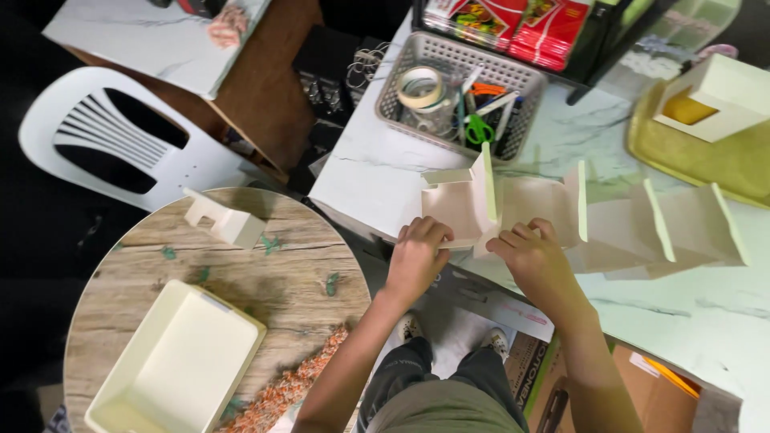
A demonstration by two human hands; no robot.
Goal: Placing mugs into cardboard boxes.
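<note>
My left hand (415, 255) closes its grip on the near edge of a cream cardboard piece (459, 207), and my right hand (533, 258) pinches the same piece just beside it, pressing it flat so the folded flaps stand up. It lies at the front edge of the marble desk (377, 164): pale, matte, creased into upright tabs. More folded pieces (666, 232) sit to its right. Behind it is a grey basket (457, 88) of tape and scissors; a cream tray (180, 361) rests on the round table (289, 281).
</note>
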